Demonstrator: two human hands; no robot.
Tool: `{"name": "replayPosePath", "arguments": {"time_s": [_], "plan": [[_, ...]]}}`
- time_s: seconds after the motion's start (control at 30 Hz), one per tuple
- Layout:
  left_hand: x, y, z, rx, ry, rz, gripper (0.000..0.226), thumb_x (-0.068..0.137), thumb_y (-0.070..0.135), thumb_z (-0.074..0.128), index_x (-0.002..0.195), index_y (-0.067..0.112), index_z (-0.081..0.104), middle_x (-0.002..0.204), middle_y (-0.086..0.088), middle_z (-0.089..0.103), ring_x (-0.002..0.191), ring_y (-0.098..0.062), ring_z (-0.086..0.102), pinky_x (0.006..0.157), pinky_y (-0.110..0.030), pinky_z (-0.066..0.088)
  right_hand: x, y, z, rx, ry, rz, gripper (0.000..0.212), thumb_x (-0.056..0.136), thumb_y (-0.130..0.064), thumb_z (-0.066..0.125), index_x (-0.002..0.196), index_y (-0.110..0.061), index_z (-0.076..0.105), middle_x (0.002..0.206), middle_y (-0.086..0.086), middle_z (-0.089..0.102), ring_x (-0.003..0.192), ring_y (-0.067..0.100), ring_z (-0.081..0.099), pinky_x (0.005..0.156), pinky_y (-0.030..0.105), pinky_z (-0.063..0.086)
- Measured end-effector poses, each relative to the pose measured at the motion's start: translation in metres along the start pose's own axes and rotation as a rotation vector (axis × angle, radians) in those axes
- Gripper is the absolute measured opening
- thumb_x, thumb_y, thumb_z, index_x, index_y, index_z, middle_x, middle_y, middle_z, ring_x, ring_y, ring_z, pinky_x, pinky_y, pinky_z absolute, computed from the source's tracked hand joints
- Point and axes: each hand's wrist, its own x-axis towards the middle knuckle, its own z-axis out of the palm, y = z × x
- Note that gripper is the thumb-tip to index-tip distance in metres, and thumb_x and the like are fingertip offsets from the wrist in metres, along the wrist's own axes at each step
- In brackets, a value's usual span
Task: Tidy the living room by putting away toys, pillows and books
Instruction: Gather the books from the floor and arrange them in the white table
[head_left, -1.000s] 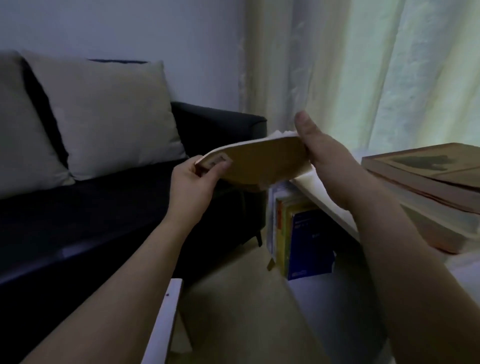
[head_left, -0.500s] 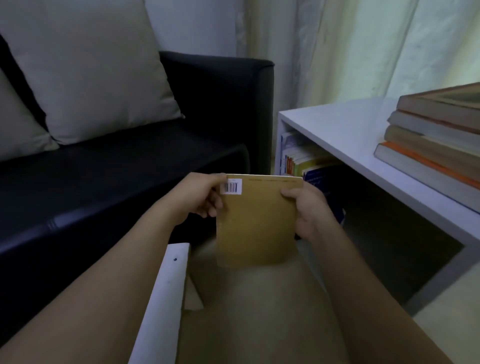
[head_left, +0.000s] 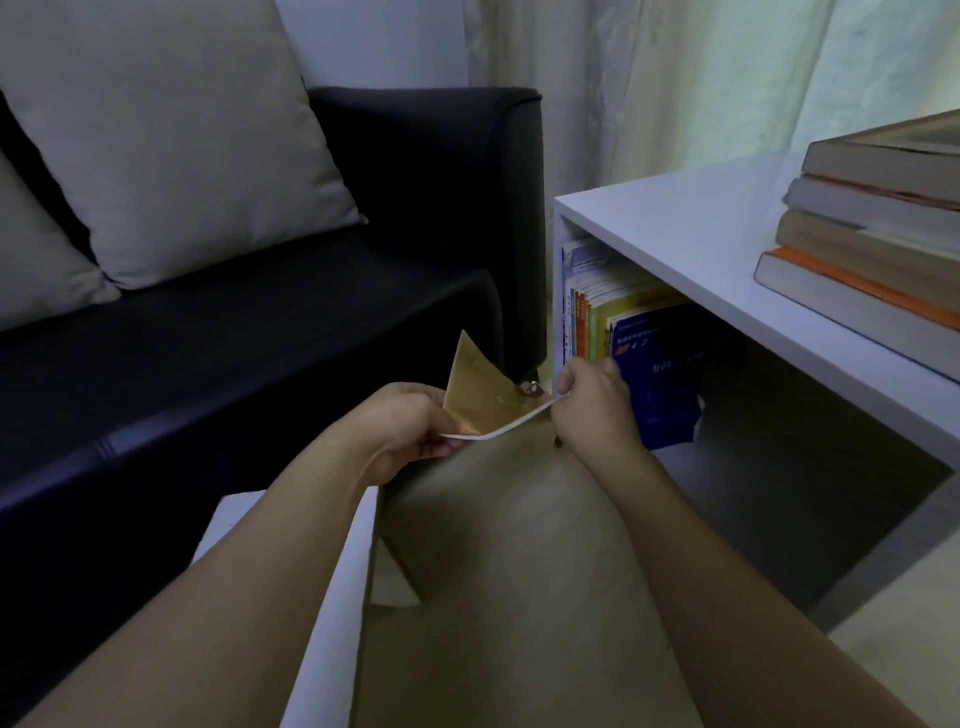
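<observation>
Both hands hold a thin tan-covered book (head_left: 480, 400) low in front of the person, over the beige floor (head_left: 498, 597). The left hand (head_left: 410, 434) grasps its near corner, thumb on the cover and fingers curled beneath; the right hand (head_left: 592, 405) pinches the opposite end of its white page edge. The book lies tilted, one far corner pointing up toward the sofa.

Just right of the right-hand grip is the open front of a white shelf unit (head_left: 670, 228). A row of upright books (head_left: 597, 317) fills its left end, the outermost a blue book (head_left: 657, 379) directly behind the right hand. Further right the compartment is dark, open space. On the unit's tabletop, well right of the grip, lies a stack of books (head_left: 872, 239), cut off by the frame edge.

Left of and beyond the left-hand grip is a black sofa (head_left: 249, 338) with two pale pillows (head_left: 171, 130), the left one cut off. Its armrest stands just beside the shelf unit, a narrow gap between them. A white panel (head_left: 332, 623) below the left forearm is partly hidden. Book titles are too blurred to read.
</observation>
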Motion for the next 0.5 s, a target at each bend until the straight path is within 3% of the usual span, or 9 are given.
{"name": "replayPosePath", "arguments": {"time_s": [0.1, 0.2, 0.23, 0.27, 0.3, 0.37, 0.43, 0.5], "plan": [[-0.011, -0.012, -0.008, -0.040, 0.039, -0.003, 0.035, 0.087, -0.014, 0.049, 0.118, -0.004, 0.058, 0.115, -0.021, 0.065, 0.104, -0.031, 0.064, 0.079, -0.033, 0.056, 0.000, -0.014, 0.001, 0.199, -0.234, 0.256, 0.012, 0.090, -0.008, 0.042, 0.084, -0.013, 0.052, 0.093, 0.009, 0.053, 0.085, 0.024, 0.055, 0.076, 0.037, 0.048], [-0.017, -0.016, -0.019, -0.135, 0.127, 0.048, 0.044, 0.081, -0.022, 0.039, 0.114, 0.000, 0.057, 0.116, -0.022, 0.063, 0.105, -0.034, 0.062, 0.077, -0.035, 0.057, -0.003, -0.025, -0.001, 0.885, -0.421, 0.527, 0.015, 0.087, -0.006, 0.041, 0.078, -0.013, 0.050, 0.093, 0.009, 0.057, 0.095, 0.028, 0.058, 0.087, 0.046, 0.052], [-0.019, -0.016, -0.025, -0.158, 0.142, 0.071, 0.048, 0.080, -0.023, 0.036, 0.113, 0.005, 0.057, 0.114, -0.019, 0.064, 0.105, -0.032, 0.062, 0.078, -0.035, 0.056, -0.003, -0.028, 0.002, 1.019, -0.424, 0.547, 0.011, 0.089, -0.007, 0.045, 0.085, -0.011, 0.054, 0.096, 0.008, 0.059, 0.096, 0.026, 0.059, 0.085, 0.046, 0.054], [-0.022, -0.015, -0.028, -0.138, 0.128, 0.088, 0.052, 0.080, -0.024, 0.035, 0.112, 0.010, 0.058, 0.112, -0.014, 0.064, 0.103, -0.029, 0.062, 0.079, -0.034, 0.055, -0.001, -0.029, 0.004, 1.056, -0.408, 0.541, 0.013, 0.091, -0.009, 0.050, 0.103, -0.009, 0.057, 0.104, 0.008, 0.060, 0.098, 0.026, 0.060, 0.086, 0.046, 0.054], [-0.026, -0.014, -0.032, -0.089, 0.094, 0.092, 0.054, 0.081, -0.023, 0.035, 0.110, 0.016, 0.058, 0.110, -0.009, 0.064, 0.101, -0.025, 0.061, 0.080, -0.033, 0.054, 0.001, -0.031, 0.010, 1.004, -0.381, 0.515, 0.031, 0.091, -0.009, 0.056, 0.122, -0.010, 0.052, 0.113, 0.005, 0.059, 0.103, 0.026, 0.059, 0.089, 0.048, 0.054], [-0.030, -0.013, -0.038, -0.001, 0.009, 0.077, 0.051, 0.083, -0.020, 0.040, 0.108, 0.020, 0.059, 0.110, -0.005, 0.064, 0.102, -0.024, 0.060, 0.081, -0.033, 0.053, 0.001, -0.037, 0.017, 0.860, -0.264, 0.445, 0.052, 0.090, -0.002, 0.056, 0.136, -0.022, 0.042, 0.116, -0.005, 0.051, 0.110, 0.024, 0.054, 0.095, 0.049, 0.050], [-0.030, -0.011, -0.041, -0.059, -0.004, 0.103, 0.043, 0.085, -0.010, 0.049, 0.117, 0.019, 0.058, 0.116, -0.006, 0.066, 0.106, -0.028, 0.063, 0.084, -0.037, 0.054, -0.004, -0.042, 0.017, 0.756, -0.190, 0.350, 0.032, 0.096, -0.003, 0.045, 0.116, -0.025, 0.054, 0.102, -0.010, 0.056, 0.097, 0.016, 0.056, 0.087, 0.039, 0.050], [-0.024, -0.006, -0.042, -0.277, 0.113, 0.181, 0.034, 0.090, 0.006, 0.054, 0.121, 0.020, 0.056, 0.116, -0.006, 0.067, 0.105, -0.028, 0.065, 0.085, -0.041, 0.054, -0.008, -0.036, 0.015, 0.680, -0.111, 0.310, 0.027, 0.097, -0.006, 0.037, 0.095, -0.016, 0.061, 0.090, -0.002, 0.061, 0.085, 0.017, 0.058, 0.077, 0.033, 0.049]]}}
